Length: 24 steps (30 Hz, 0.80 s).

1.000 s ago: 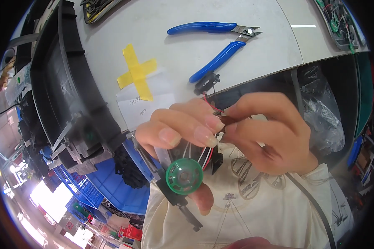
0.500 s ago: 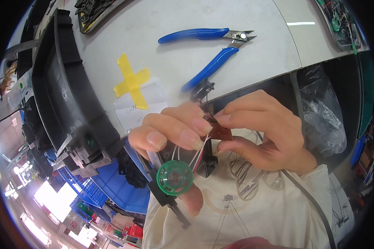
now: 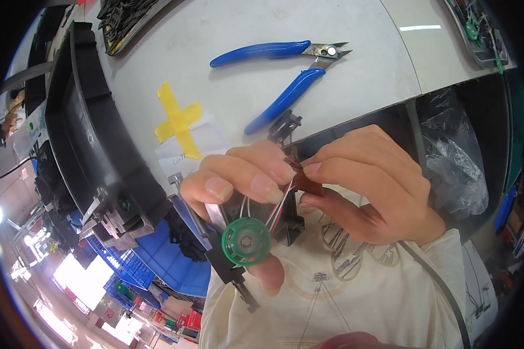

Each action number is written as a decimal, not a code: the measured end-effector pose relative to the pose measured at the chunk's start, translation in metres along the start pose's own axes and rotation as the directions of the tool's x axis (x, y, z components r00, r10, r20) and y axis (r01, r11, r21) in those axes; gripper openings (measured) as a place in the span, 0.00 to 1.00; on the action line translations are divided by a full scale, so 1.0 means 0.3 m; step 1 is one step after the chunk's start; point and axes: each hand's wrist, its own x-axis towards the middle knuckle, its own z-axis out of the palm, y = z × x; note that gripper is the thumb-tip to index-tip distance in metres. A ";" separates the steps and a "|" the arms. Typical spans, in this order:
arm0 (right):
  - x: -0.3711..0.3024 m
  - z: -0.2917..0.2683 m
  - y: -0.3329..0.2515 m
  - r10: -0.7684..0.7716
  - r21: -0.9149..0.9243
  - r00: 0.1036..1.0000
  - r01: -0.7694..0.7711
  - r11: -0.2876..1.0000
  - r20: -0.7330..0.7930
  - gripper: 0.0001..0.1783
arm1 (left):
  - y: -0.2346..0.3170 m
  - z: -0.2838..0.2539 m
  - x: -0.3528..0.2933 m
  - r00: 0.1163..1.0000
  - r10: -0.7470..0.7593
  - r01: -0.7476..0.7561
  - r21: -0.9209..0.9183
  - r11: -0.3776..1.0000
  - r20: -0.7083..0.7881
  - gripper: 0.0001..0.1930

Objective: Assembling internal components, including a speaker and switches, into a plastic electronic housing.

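Closest to me is the cream shirt [image 3: 390, 296], and above it both hands are held in the air off the near edge of the bench [image 3: 370, 75]. My left hand [image 3: 239, 179] is curled around a black frame [image 3: 222, 266], fingers over the top and thumb underneath, so that grip is narrow and holding. A green disc [image 3: 246, 241] sits below the curled fingers, with white and red wires [image 3: 280, 208] running up from it between the hands. My right hand [image 3: 378, 186] has thumb and forefinger close together, pinching a small reddish-brown piece [image 3: 310, 185] just beside the left fingertips; whether its other fingers touch it I can't make out. A small black part [image 3: 284, 125] is at the bench's near edge, and I can't tell whether it rests there or hangs clear.

To the lower left I have a blue crate [image 3: 174, 267]; dark pieces [image 3: 186, 239] bunch at its edge, inside or in front I can't judge. Below the near edge, on the right, is a crumpled clear plastic bag [image 3: 454, 157].

Farther in on the bench, paper [image 3: 208, 136] lies partly under a yellow tape cross [image 3: 179, 121], and blue-handled cutters [image 3: 288, 93] lie with handles spread. Toward the far left corner, a shallow tray [image 3: 145, 26] is heaped with thin dark parts [image 3: 122, 20]. At the far right, another tray [image 3: 486, 61] holds green parts tangled with leads.
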 end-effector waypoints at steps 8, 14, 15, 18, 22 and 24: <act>0.000 -0.002 -0.003 0.021 0.003 1.000 -0.021 1.000 -0.010 0.21 | -0.040 0.009 -0.001 0.990 0.113 -0.127 -0.192 0.973 -0.081 0.52; 0.010 -0.010 -0.002 0.015 -0.086 0.999 -0.012 0.996 0.032 0.19 | -0.068 0.013 0.008 0.980 0.173 -0.193 -0.243 0.951 -0.102 0.56; 0.010 -0.010 -0.002 0.035 -0.088 0.999 -0.032 0.996 0.033 0.19 | -0.074 0.008 0.006 0.981 0.165 -0.186 -0.238 0.953 -0.106 0.56; 0.010 -0.008 0.012 -0.045 -0.111 0.998 0.050 0.993 0.048 0.20 | -0.083 0.004 0.005 0.976 0.178 -0.206 -0.270 0.941 -0.122 0.56; 0.010 -0.002 -0.010 0.011 -0.087 0.997 -0.003 0.996 0.082 0.20 | -0.041 0.008 -0.006 0.992 0.046 -0.073 -0.244 0.967 -0.115 0.51; 0.005 0.004 -0.009 0.018 -0.087 0.997 -0.011 0.996 0.075 0.20 | -0.072 0.003 -0.007 0.984 0.126 -0.154 -0.252 0.955 -0.123 0.54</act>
